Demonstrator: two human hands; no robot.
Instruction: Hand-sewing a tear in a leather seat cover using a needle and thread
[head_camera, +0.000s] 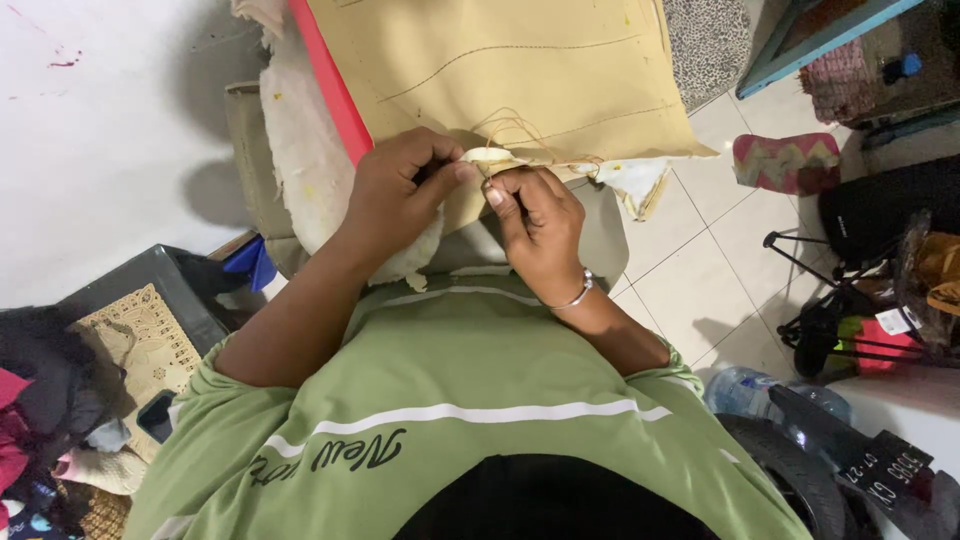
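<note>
Tan panel (520, 60) edge — pinched by left hand (400, 195), right hand (535, 220).

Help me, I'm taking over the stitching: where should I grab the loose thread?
Probably pinch the thread low on its loops, close to the tan fabric's folded edge, coming from the near side. There both hands, left and right, already meet, and the loops arch freely above it.

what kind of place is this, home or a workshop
Probably a home sewing or upholstery corner, not a factory: tan stitched fabric with loose thread worked by both hands, white tiled floor, and household clutter like a water bottle.
</note>
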